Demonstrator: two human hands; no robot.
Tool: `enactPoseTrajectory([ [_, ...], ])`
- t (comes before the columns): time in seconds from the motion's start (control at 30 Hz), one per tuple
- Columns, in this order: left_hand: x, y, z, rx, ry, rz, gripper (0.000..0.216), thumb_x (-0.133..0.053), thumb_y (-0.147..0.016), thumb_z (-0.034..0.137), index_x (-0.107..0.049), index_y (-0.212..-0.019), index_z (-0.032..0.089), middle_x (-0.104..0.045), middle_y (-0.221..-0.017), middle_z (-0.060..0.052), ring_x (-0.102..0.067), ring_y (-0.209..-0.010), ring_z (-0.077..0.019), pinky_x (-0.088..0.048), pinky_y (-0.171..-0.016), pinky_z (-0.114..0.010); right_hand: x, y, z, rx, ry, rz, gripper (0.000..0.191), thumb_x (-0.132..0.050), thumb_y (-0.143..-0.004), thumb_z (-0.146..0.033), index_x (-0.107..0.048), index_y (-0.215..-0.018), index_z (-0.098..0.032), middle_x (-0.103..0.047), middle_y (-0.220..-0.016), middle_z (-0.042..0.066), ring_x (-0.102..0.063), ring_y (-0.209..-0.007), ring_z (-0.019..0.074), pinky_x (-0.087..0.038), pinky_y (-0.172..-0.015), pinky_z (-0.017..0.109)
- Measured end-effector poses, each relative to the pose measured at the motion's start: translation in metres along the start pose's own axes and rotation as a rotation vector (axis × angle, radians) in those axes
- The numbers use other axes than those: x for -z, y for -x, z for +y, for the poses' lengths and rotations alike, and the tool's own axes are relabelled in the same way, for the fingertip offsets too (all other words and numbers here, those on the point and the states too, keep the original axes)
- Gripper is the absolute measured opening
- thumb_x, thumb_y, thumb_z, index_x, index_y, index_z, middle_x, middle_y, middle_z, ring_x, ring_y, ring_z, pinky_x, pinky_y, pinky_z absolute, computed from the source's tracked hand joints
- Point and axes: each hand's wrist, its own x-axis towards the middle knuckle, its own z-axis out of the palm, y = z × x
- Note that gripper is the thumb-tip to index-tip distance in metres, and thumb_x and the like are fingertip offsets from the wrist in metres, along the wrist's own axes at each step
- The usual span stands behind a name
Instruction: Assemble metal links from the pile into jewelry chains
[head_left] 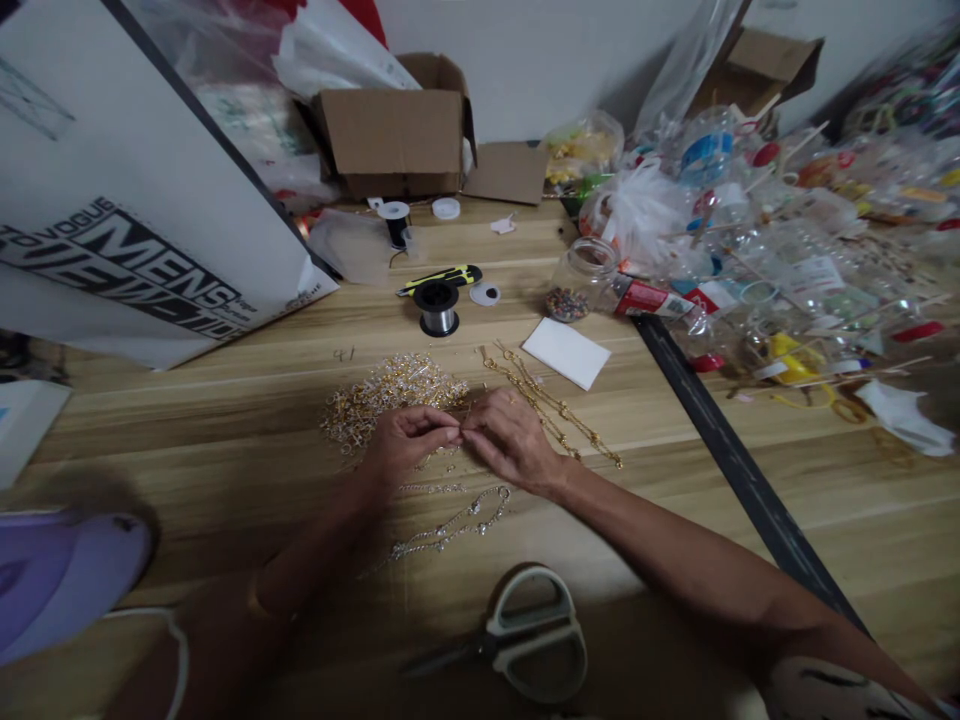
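My left hand (411,438) and my right hand (511,438) meet fingertip to fingertip over the wooden table. Both are closed in a pinch, and whatever sits between the fingers is too small to make out. Just behind the left hand lies a heap of small gold and silver jewellery pieces (397,390). Gold chains (555,400) stretch out beyond and beside my right hand. Nearer to me, below the hands, a silver chain (450,525) with small beads lies in a loop.
Scissors (536,635) lie near the front. Behind the heap are a wire spool (438,308), a utility knife (442,278), a bead jar (577,280) and a white card (566,352). A purple iron-like object (67,575) stands left; plastic bottles (780,260) crowd the right.
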Motion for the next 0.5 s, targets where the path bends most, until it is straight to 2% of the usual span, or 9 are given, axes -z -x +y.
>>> enactPoseTrajectory([
  [0.5, 0.0014, -0.0018, -0.0024, 0.049, 0.133, 0.015, 0.014, -0.076, -0.061, 0.021, -0.07, -0.072, 0.015, -0.073, -0.066, -0.001, -0.069, -0.064, -0.0152, -0.054, -0.067, -0.026, 0.0016, 0.0014, -0.0001, -0.006, -0.004, 0.018, 0.006, -0.052, -0.087, -0.019, -0.057, -0.09, -0.017, -0.062, -0.083, 0.006, -0.054, -0.084, 0.0181, -0.044, -0.076, 0.035],
])
